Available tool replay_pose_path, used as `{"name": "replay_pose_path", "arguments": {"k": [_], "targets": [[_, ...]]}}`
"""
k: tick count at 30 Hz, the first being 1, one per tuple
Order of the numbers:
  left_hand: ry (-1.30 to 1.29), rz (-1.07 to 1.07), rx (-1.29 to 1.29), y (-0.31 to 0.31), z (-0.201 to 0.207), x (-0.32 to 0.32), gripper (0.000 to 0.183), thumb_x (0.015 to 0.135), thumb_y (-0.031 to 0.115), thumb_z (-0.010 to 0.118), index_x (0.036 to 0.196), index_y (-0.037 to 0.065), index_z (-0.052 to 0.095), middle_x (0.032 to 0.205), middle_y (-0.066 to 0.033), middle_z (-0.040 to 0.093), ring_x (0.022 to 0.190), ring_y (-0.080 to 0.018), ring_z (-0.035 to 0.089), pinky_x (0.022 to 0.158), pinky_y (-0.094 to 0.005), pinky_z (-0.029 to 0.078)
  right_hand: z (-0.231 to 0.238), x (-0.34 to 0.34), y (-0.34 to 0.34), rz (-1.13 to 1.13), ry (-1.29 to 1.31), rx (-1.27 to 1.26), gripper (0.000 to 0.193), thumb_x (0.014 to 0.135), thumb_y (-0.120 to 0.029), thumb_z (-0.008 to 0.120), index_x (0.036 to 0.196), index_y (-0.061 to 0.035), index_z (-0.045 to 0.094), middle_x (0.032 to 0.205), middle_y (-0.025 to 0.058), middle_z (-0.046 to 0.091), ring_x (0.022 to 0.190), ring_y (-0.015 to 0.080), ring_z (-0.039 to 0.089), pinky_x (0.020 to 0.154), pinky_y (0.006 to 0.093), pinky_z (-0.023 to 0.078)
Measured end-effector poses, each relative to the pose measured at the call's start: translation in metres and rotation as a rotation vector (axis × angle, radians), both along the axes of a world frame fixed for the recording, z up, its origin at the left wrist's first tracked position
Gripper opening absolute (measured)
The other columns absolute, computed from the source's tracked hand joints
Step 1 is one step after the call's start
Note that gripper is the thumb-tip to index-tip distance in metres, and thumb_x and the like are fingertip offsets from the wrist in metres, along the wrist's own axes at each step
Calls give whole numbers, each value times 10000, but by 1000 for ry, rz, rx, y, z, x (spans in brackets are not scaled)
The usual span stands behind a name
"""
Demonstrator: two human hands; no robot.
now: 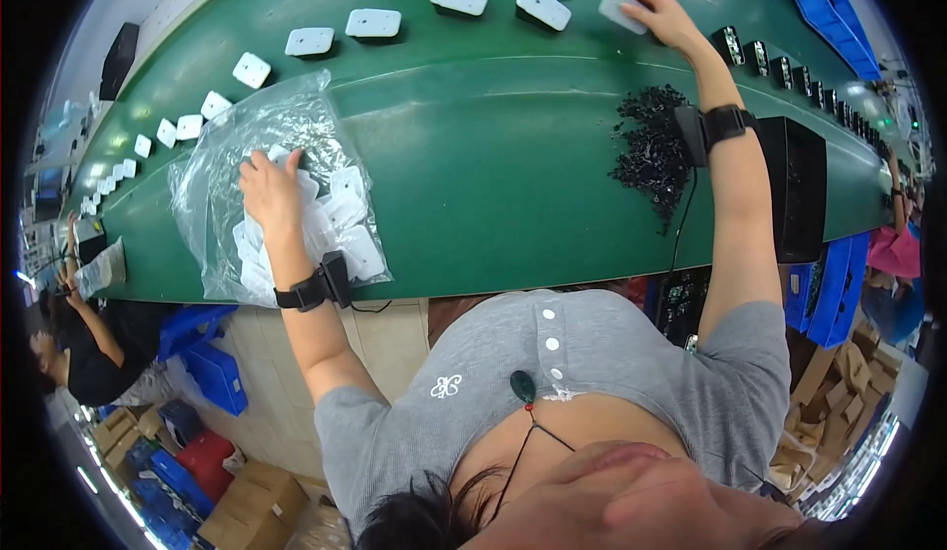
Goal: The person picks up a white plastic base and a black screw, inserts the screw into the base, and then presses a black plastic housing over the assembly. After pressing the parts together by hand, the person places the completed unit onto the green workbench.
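White covers (374, 24) partly set out

Green workbench (493, 185), bearing a clear plastic bag (286, 106) still holding many covers; others line up beyond it. Left hand (270, 193) spreads over the bag; right hand (663, 19), well right of it, grips one cover (619, 12).

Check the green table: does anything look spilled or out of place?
The small black parts lie in a loose, uncontained heap on the green table, unlike the row of white pieces; possibly spilled, perhaps deliberate.
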State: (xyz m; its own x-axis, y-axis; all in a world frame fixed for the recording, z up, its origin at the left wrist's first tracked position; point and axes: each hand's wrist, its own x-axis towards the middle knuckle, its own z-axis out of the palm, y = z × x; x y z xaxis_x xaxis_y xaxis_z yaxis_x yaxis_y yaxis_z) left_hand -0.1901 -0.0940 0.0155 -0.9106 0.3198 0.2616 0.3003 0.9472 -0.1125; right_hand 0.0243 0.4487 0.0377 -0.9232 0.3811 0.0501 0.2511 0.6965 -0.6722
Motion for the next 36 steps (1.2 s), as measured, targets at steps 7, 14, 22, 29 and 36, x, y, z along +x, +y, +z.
{"name": "replay_pose_path", "arguments": {"k": [7,14,22,29,36], "targets": [[12,-24,-33,1,-4,-13,365,894,327,631,1031,8,520,991,-169,591,910,-361,620,725,-445,530,-56,-12,40,26,-73,-13,359,902,-259,641,1216,-89,600,1062,48,650,996,160,583,880,302,462],[52,-8,-173,-18,7,-12,239,924,263,583,916,25,605,987,-158,614,852,-344,630,709,-432,530,5,29,-45,-140,100,428,255,876,-248,667,1071,-88,635,896,60,609,835,214,576,769,324,474],[-74,-141,634,-16,44,44,120,921,109,594,939,8,658,827,-56,605,680,-176,597,608,-318,518,-3,111,-143,-5,100,356,153,811,-123,690,946,-65,646,911,83,566,913,284,568,789,360,477],[-903,-435,1188,63,29,136,193,914,-9,540,1002,47,701,825,-5,609,622,-60,540,548,-193,427,-16,110,-151,1,149,466,145,759,-75,688,838,-19,579,888,95,545,886,292,538,778,384,459],[-877,-680,1208,117,9,195,167,886,-8,603,1010,25,710,860,-16,610,645,-67,565,553,-190,444,3,106,-187,-61,303,219,81,825,-7,646,868,12,580,819,100,575,715,242,567,660,307,464]]}}
